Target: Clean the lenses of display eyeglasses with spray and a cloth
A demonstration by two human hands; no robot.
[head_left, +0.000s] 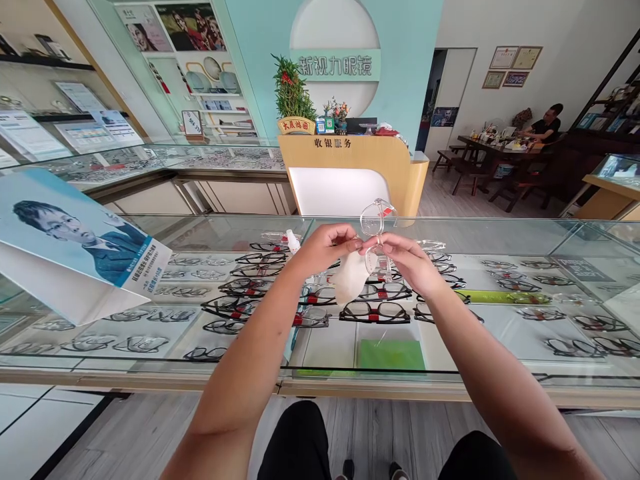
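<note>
Above the glass counter, my right hand [407,257] is closed on a pair of clear-framed eyeglasses [373,219], pinching them near the bridge. The frame is turned on end, one lens above the fingers and the other below. My left hand [330,245] is closed on a white cloth [350,279] that hangs down beside the lower lens. Whether the cloth touches the lens I cannot make out. Beneath both hands, several dark-framed eyeglasses [375,312] with red tags are lined up on the counter. A small white bottle [293,241] stands just left of my left hand.
A glass display counter [310,360] spans the front, with more eyeglasses inside. On its left stands a folded advertising card [85,247]. A wooden cashier desk [350,150] with a plant [293,90] is farther back. A person [547,125] sits at a dark table, far right.
</note>
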